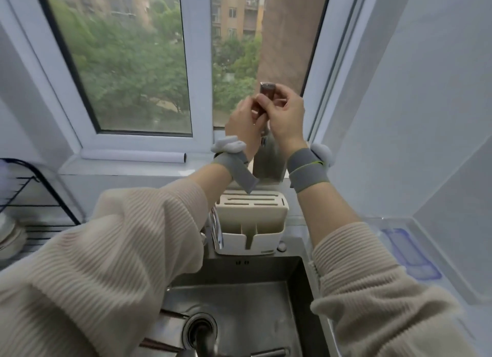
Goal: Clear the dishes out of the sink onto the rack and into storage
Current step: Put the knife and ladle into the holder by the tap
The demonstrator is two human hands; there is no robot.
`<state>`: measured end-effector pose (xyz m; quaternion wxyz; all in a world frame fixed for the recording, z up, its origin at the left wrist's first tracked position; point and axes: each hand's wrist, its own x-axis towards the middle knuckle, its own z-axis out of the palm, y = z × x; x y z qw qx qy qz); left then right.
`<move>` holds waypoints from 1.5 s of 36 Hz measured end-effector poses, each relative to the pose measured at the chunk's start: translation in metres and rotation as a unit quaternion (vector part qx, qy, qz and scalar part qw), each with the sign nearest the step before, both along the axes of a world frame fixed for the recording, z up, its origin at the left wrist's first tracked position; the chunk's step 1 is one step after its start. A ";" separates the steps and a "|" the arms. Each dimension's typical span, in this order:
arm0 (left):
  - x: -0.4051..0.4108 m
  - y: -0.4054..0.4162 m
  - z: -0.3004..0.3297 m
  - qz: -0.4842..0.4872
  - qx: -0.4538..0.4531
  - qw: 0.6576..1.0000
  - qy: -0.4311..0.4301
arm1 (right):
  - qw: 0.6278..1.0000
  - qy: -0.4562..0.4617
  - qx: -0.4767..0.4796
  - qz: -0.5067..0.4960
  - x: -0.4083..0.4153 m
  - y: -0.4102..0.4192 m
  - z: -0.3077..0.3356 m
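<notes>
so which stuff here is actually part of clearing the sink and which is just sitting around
Part of the job:
cleaver, held by left hand and right hand
knife block
sink
dish rack

Just lying about:
white roll on the sill
blue-edged lid

This is a home kitchen. A stainless steel sink [239,298] with a round drain [199,330] lies near, set into a pale counter [431,252]. Just beyond it stands a cream knife block [251,223] with slots in its top. A black wire dish rack [29,197] with stacked white plates [10,239] stands at the left. The far window [133,63] looks onto trees and apartment blocks.
</notes>
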<state>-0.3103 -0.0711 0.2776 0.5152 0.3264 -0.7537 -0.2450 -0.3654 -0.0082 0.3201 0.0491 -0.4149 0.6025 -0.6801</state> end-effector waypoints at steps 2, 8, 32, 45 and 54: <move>0.001 -0.007 -0.002 -0.001 -0.004 1.000 -0.007 | 1.000 0.008 0.006 -0.001 0.000 -0.007 -0.001; 0.005 -0.020 -0.023 0.002 -0.016 1.000 -0.025 | 1.000 -0.007 0.030 0.000 -0.001 -0.017 -0.018; 0.019 -0.039 -0.050 0.014 -0.009 0.999 -0.046 | 0.998 0.016 0.068 -0.001 0.011 -0.034 -0.037; 0.032 -0.045 -0.080 -0.041 0.108 0.980 -0.160 | 0.983 0.014 0.182 -0.023 0.016 -0.034 -0.089; 0.038 -0.050 -0.097 -0.057 0.128 0.933 -0.331 | 0.960 0.038 0.276 -0.024 0.021 -0.032 -0.130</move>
